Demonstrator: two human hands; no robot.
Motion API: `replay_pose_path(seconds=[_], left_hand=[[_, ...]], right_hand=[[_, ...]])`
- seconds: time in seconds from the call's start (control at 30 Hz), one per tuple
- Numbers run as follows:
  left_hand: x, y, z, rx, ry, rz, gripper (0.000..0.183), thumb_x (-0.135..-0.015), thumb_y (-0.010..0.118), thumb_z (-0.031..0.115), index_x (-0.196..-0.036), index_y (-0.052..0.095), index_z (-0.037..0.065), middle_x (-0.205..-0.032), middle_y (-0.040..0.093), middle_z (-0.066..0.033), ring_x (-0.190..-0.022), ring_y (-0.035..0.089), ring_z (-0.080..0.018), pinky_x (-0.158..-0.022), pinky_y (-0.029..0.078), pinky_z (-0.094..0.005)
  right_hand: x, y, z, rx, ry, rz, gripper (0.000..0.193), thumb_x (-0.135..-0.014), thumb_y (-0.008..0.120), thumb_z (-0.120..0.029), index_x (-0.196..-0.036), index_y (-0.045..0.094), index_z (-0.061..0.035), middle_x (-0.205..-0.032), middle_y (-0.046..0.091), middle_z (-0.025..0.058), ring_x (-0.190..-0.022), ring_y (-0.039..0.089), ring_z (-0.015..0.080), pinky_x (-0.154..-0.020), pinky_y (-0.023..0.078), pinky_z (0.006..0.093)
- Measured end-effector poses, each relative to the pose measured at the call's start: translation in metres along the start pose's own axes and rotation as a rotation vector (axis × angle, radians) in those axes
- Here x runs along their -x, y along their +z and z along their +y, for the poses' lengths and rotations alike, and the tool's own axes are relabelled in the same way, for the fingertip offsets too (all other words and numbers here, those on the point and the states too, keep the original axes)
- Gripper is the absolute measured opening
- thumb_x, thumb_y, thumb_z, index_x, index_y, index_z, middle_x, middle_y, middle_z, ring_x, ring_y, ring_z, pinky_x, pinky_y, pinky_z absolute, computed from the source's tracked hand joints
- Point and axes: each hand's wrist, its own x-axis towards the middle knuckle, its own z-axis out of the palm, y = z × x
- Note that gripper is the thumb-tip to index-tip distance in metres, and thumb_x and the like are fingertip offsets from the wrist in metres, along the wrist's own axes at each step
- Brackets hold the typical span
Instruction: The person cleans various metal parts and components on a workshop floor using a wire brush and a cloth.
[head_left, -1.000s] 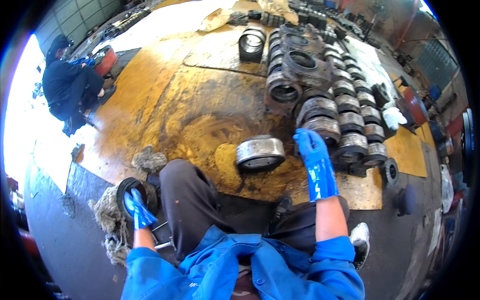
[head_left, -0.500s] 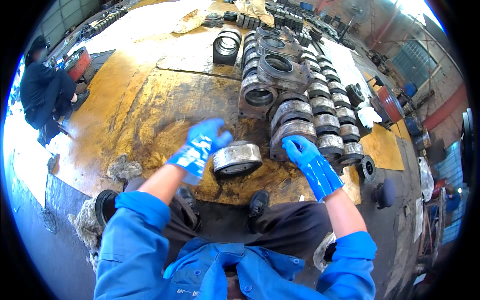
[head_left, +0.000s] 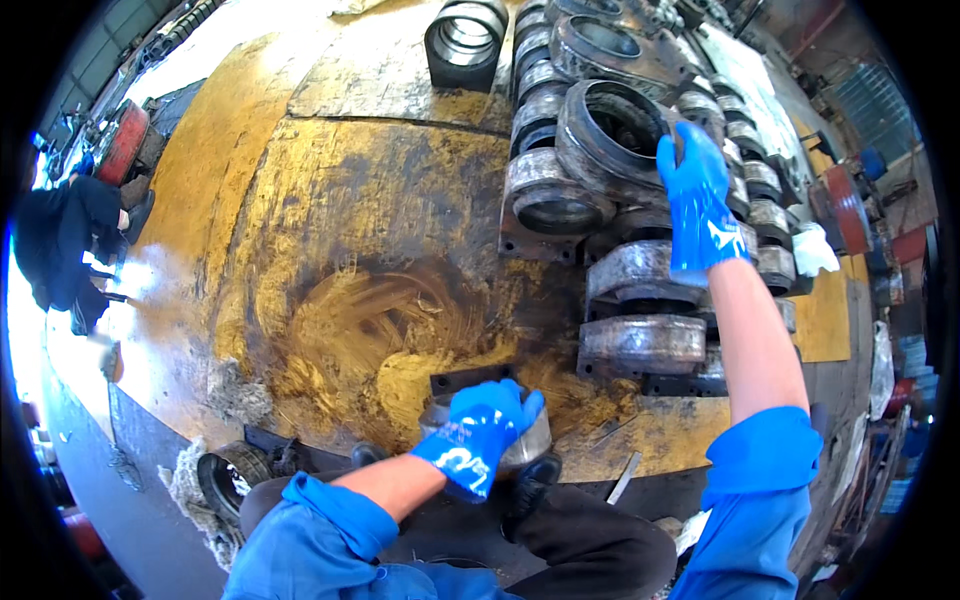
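Between my shoes sits a round metal housing [head_left: 530, 447] with a dark flat plate along its far side. My left hand [head_left: 487, 425], in a blue glove, is closed over its top, hiding much of it. My right hand [head_left: 693, 175], gloved alike, is raised over the stack with thumb and fingers apart. It is at the right rim of a larger ring-shaped housing [head_left: 575, 135], which lies tilted on top of other castings; whether it touches that rim I cannot tell. At the near end of the rows lies another rounded housing [head_left: 640, 342].
Rows of similar castings [head_left: 765, 215] run away on the right. A single upright housing [head_left: 465, 75] stands farther off. Left of my legs are a ring [head_left: 232, 470] and grey rags [head_left: 238, 392]. A person [head_left: 75, 235] in dark clothes is at far left. Stained yellow sheeting [head_left: 350, 200] covers the floor.
My right hand has moved from the nearest casting up and farther over the stack. My left hand has come down onto the housing, which is now closer to me and turned. The view has shifted.
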Motion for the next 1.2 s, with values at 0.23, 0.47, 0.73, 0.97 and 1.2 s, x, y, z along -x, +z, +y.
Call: replay_pose_path(seconds=[0.23, 0.47, 0.73, 0.97, 1.2], left_hand=[[-0.005, -0.004, 0.000, -0.012, -0.089, -0.025, 0.043, -0.097, 0.057, 0.050, -0.105, 0.073, 0.011, -0.095, 0.075, -0.0197, -0.085, 0.073, -0.0364, -0.077, 0.058, -0.0509], [-0.009, -0.018, 0.007, -0.023, -0.115, -0.157, 0.044, -0.097, 0.057, 0.049, -0.114, 0.073, 0.012, -0.106, 0.075, -0.0181, -0.101, 0.071, -0.0347, -0.088, 0.054, -0.0506], [-0.019, -0.033, 0.011, -0.028, -0.136, -0.252, 0.043, -0.097, 0.058, 0.048, -0.113, 0.073, 0.012, -0.101, 0.075, -0.0188, -0.091, 0.072, -0.0369, -0.082, 0.056, -0.0508], [-0.025, -0.024, 0.004, 0.046, -0.152, -0.303, 0.048, -0.096, 0.057, 0.051, -0.110, 0.074, 0.007, -0.096, 0.075, -0.0211, -0.088, 0.072, -0.0402, -0.081, 0.056, -0.0528], [-0.051, -0.031, -0.013, 0.229, -0.333, -0.830, 0.064, -0.099, 0.048, 0.059, -0.117, 0.074, 0.004, -0.115, 0.071, -0.0258, -0.108, 0.066, -0.0451, -0.099, 0.050, -0.0509]], right_hand=[[-0.063, 0.121, 0.012, 0.050, 0.259, -0.292, 0.061, -0.091, 0.065, -0.051, -0.131, 0.064, -0.0051, -0.134, 0.064, 0.0205, -0.127, 0.059, 0.0380, -0.106, 0.047, 0.0505], [-0.073, 0.116, 0.010, 0.094, 0.273, -0.549, 0.064, -0.083, 0.075, -0.040, -0.137, 0.059, -0.0095, -0.146, 0.056, 0.0193, -0.132, 0.055, 0.0371, -0.108, 0.045, 0.0525], [-0.065, 0.136, 0.029, 0.124, 0.382, -0.416, 0.063, -0.083, 0.076, -0.031, -0.139, 0.057, -0.0084, -0.147, 0.054, 0.0194, -0.136, 0.050, 0.0377, -0.111, 0.043, 0.0498], [-0.069, 0.129, 0.029, 0.240, 0.362, -0.529, 0.068, -0.084, 0.077, -0.027, -0.144, 0.051, -0.0091, -0.149, 0.052, 0.0191, -0.138, 0.048, 0.0401, -0.112, 0.042, 0.0523], [-0.076, 0.129, 0.023, 0.210, 0.330, -0.549, 0.070, -0.083, 0.078, -0.025, -0.145, 0.050, -0.0080, -0.149, 0.052, 0.0194, -0.138, 0.048, 0.0397, -0.113, 0.042, 0.0516]])
